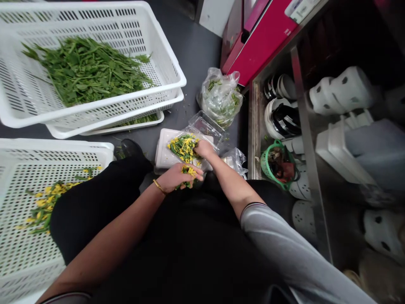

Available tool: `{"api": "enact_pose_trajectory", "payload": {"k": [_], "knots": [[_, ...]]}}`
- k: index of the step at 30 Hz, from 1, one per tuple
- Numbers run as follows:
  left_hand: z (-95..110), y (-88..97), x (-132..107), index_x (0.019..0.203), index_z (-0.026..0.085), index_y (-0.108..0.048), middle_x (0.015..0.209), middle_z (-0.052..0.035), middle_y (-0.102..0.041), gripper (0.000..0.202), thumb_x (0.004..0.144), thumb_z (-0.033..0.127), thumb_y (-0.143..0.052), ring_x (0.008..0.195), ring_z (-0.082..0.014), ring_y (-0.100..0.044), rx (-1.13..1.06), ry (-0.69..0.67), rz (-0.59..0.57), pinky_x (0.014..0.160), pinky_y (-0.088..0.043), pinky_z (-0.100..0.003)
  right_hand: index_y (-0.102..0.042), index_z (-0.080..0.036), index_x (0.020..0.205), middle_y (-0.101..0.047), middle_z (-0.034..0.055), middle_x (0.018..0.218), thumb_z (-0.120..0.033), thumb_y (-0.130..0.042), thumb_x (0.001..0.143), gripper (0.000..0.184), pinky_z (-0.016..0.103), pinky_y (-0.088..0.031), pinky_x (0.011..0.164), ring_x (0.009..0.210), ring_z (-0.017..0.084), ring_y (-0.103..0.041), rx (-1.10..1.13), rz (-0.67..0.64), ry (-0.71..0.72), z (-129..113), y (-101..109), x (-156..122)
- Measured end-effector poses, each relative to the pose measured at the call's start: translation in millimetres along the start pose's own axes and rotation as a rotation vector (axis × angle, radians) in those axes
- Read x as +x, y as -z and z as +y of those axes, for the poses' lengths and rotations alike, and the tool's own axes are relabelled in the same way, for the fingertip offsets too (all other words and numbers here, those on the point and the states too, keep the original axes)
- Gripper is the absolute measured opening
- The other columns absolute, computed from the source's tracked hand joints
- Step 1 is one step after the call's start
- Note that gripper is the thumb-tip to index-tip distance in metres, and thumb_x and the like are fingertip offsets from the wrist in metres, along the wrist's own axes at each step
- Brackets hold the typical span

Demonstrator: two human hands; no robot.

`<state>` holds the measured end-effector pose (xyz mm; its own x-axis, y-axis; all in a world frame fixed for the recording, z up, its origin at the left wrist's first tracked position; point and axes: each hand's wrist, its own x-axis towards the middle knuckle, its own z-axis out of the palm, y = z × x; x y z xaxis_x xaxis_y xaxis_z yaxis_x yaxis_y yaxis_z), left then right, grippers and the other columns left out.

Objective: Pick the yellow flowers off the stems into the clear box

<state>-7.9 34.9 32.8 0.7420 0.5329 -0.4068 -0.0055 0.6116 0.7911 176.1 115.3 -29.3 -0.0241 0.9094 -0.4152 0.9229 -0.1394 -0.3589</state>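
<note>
My left hand (173, 177) is palm up, its fingers curled around a small bunch of yellow-flowered greens (189, 171). My right hand (205, 148) reaches down to the right edge of a pile of the same yellow-flowered greens (183, 146). Its fingers are bent inward, and what they pinch is hidden. The pile lies on a white lidded container (164, 158), partly over clear plastic. Just beyond my right hand, a clear plastic box (202, 122) stands open.
A white basket (164, 55) of leafy greens sits upper left, stacked on others. Another white basket (19, 253) with yellow-flowered greens is at my left knee. A clear bag of greens (221, 101) lies ahead. A metal shelf (311, 169) with crockery and a green basket (267, 162) runs along my right.
</note>
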Motion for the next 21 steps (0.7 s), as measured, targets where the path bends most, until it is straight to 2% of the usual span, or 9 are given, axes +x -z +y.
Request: {"api": "enact_pose_trajectory", "payload": {"k": [3, 5, 8, 11, 13, 14, 17, 19, 21], "knots": [[-3, 4.1, 6, 0.098, 0.013, -0.064, 0.084, -0.0082, -0.069, 0.036, 0.062, 0.011, -0.060, 0.044, -0.0070, -0.050, -0.254, -0.061, 0.110, 0.034, -0.027, -0.017, -0.062, -0.012, 0.073, -0.060, 0.0040, 0.061, -0.023, -0.056, 0.072, 0.012, 0.026, -0.044, 0.057, 0.056, 0.014, -0.055, 0.226, 0.021, -0.127, 13, 15, -18], [-6, 5.6, 10, 0.097, 0.013, -0.064, 0.085, -0.0075, -0.069, 0.036, 0.061, 0.011, -0.063, 0.042, -0.0062, -0.048, -0.360, -0.119, 0.154, 0.034, -0.026, -0.017, -0.058, -0.013, 0.070, -0.055, -0.0001, 0.055, -0.024, -0.055, 0.072, 0.012, 0.024, -0.043, 0.049, 0.046, 0.011, -0.050, 0.573, -0.039, -0.150, 17, 28, -45], [-10, 4.5, 15, 0.093, 0.012, -0.065, 0.082, -0.0068, -0.068, 0.033, 0.061, 0.012, -0.066, 0.042, -0.0062, -0.047, -0.393, -0.156, 0.189, 0.034, -0.027, -0.018, -0.057, -0.015, 0.084, -0.058, -0.0015, 0.061, -0.031, -0.062, 0.069, 0.022, 0.024, -0.045, 0.046, 0.043, 0.009, -0.050, 1.060, -0.201, -0.034, 11, 35, -95], [-16, 0.7, 17, 0.089, 0.011, -0.064, 0.071, -0.0046, -0.064, 0.028, 0.063, 0.018, -0.071, 0.044, -0.0072, -0.049, -0.344, -0.100, 0.174, 0.034, -0.029, -0.018, -0.058, -0.015, 0.088, -0.060, -0.0013, 0.063, -0.040, -0.064, 0.071, 0.031, 0.023, -0.045, 0.046, 0.043, 0.008, -0.050, 1.157, -0.237, 0.074, -1, 27, -134], [-19, -2.0, 16, 0.089, 0.011, -0.064, 0.065, -0.0029, -0.062, 0.028, 0.065, 0.024, -0.072, 0.044, -0.0076, -0.049, -0.279, -0.042, 0.130, 0.034, -0.028, -0.017, -0.059, -0.015, 0.085, -0.061, 0.0005, 0.066, -0.044, -0.057, 0.078, 0.030, 0.023, -0.045, 0.049, 0.047, 0.008, -0.052, 0.995, -0.142, 0.120, -8, 17, -149], [-20, -3.1, 15, 0.091, 0.012, -0.063, 0.063, -0.0024, -0.061, 0.030, 0.065, 0.025, -0.073, 0.044, -0.0076, -0.049, -0.241, -0.016, 0.110, 0.034, -0.028, -0.017, -0.060, -0.015, 0.084, -0.063, 0.0024, 0.070, -0.043, -0.052, 0.082, 0.030, 0.023, -0.045, 0.053, 0.053, 0.010, -0.054, 0.842, -0.068, 0.152, -11, 13, -153], [-23, -5.8, 11, 0.101, 0.013, -0.061, 0.063, -0.0026, -0.062, 0.040, 0.064, 0.025, -0.074, 0.045, -0.0075, -0.050, -0.160, 0.027, 0.121, 0.034, -0.028, -0.015, -0.063, -0.015, 0.090, -0.066, 0.0100, 0.088, -0.034, -0.041, 0.090, 0.029, 0.026, -0.044, 0.068, 0.076, 0.016, -0.060, 0.216, 0.146, 0.237, -21, 7, -163], [-23, -7.6, 9, 0.106, 0.012, -0.060, 0.063, -0.0029, -0.062, 0.047, 0.063, 0.024, -0.075, 0.047, -0.0082, -0.051, -0.148, 0.032, 0.151, 0.035, -0.028, -0.014, -0.063, -0.014, 0.095, -0.065, 0.0137, 0.093, -0.029, -0.039, 0.090, 0.029, 0.028, -0.042, 0.071, 0.085, 0.020, -0.061, -0.119, 0.186, 0.249, -29, 10, -169], [-23, -8.7, 6, 0.108, 0.011, -0.059, 0.062, -0.0030, -0.061, 0.050, 0.062, 0.024, -0.075, 0.047, -0.0086, -0.051, -0.133, 0.040, 0.143, 0.034, -0.027, -0.014, -0.062, -0.013, 0.097, -0.065, 0.0148, 0.093, -0.025, -0.039, 0.089, 0.027, 0.028, -0.042, 0.069, 0.083, 0.022, -0.061, -0.252, 0.142, 0.250, -33, 17, -173]]}}
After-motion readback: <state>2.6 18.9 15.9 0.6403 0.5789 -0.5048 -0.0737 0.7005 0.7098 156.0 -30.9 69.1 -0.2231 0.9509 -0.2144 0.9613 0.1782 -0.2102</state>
